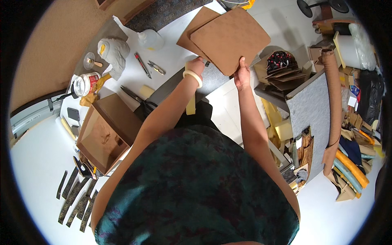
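Observation:
My right hand (242, 76) grips a brown board (230, 38) with rounded corners by its near edge, thumb on top. Partly under it lies a second brown board (197, 27). Closed beside the near edge of the boards is my left hand (195, 67), a cream bangle on its wrist; its fingers are turned away, so what they hold cannot be made out. A pale yellow strip (190, 105) shows just below that wrist. To the left on the white table are a red cutter knife (142, 65), thread snips (156, 67) and black-handled scissors (139, 101).
An open brown box (128, 115) stands at the left, with a white jar (86, 84) and a clear bottle (150, 39) beyond it. Dark patterned strips (75, 200) lie lower left. On the right are a bin of cardboard scraps (288, 79) and a long brown roll (332, 106).

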Demonstrator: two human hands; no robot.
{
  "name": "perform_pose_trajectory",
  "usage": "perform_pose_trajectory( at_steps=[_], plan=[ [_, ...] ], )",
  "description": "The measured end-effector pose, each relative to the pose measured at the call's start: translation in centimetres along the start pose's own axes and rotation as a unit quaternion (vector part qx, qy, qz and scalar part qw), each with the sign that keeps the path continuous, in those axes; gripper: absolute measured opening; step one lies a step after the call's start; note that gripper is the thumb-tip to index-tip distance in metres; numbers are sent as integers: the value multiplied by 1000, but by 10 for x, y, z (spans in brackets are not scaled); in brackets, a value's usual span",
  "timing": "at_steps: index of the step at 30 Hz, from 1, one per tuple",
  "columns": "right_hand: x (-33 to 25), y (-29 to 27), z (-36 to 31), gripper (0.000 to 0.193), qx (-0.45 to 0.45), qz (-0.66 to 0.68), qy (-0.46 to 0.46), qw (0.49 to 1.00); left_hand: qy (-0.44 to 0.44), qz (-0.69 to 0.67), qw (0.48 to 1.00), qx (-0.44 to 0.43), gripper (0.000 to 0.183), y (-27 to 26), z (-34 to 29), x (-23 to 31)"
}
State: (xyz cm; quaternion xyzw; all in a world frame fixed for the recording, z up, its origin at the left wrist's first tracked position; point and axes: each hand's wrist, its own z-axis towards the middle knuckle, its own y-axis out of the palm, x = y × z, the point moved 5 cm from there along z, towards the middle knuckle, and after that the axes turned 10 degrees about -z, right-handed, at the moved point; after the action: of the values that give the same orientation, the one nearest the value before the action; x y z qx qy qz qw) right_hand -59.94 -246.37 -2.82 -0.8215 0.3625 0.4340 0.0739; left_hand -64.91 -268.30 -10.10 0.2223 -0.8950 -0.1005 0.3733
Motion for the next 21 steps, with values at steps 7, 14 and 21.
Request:
perform_pose_trajectory(
  at_steps=[7,14,21],
  plan=[
    [-14,-13,14,40,-6,-182,79,980,353,504,786,58,31,36,-84,29],
    [-20,-14,14,39,-21,-167,72,983,357,544,759,23,21,45,-77,37],
    [-11,-13,19,47,-20,-249,77,965,408,553,726,4,19,39,-77,38]
  ],
)
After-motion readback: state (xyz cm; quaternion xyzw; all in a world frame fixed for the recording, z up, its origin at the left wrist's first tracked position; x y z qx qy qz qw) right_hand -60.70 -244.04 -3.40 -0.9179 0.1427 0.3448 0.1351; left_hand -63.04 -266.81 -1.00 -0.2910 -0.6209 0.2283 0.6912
